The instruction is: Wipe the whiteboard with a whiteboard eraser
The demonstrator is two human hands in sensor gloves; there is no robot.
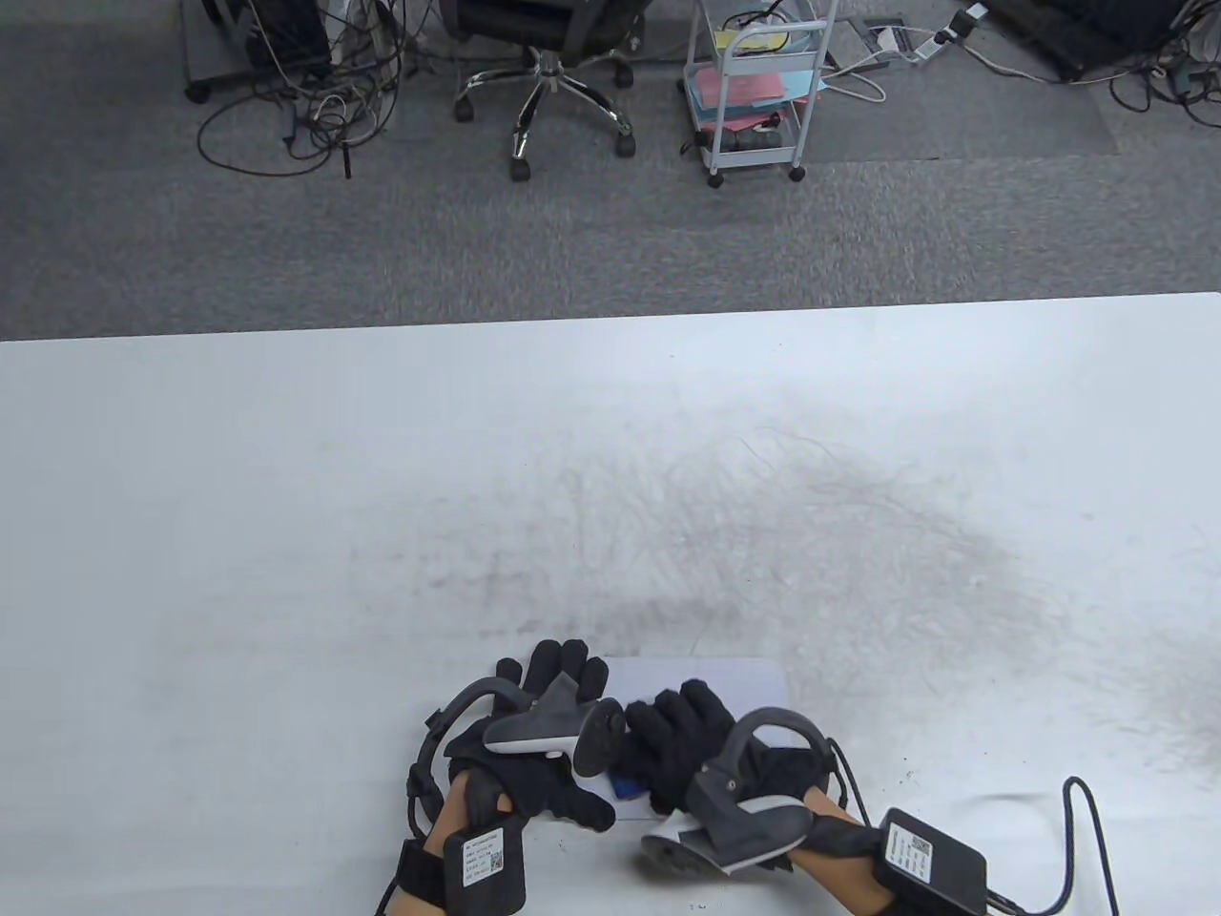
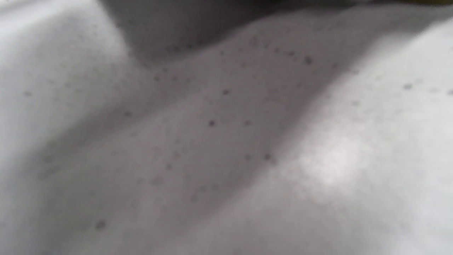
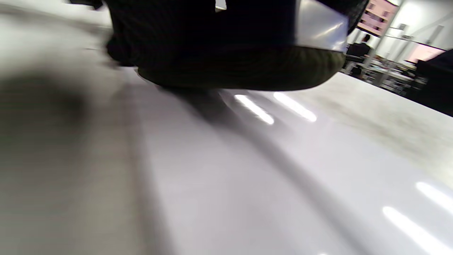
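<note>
A small white whiteboard (image 1: 711,679) lies flat at the table's near edge, mostly covered by both hands. My left hand (image 1: 561,672) rests on its left part with the fingers stretched forward. My right hand (image 1: 670,733) lies curled over the board's middle and grips a blue whiteboard eraser (image 1: 628,788), of which only a corner peeks out under the fingers. In the right wrist view the glossy board surface (image 3: 247,170) fills the frame, with the dark glove (image 3: 198,32) pressed low onto it. The left wrist view is a blur of white, speckled surface (image 2: 226,141).
The white table (image 1: 286,496) carries grey smudges across its middle and right. A black sensor box with a cable (image 1: 930,857) lies by my right wrist. Beyond the far edge are carpet, an office chair (image 1: 548,67) and a white cart (image 1: 758,91).
</note>
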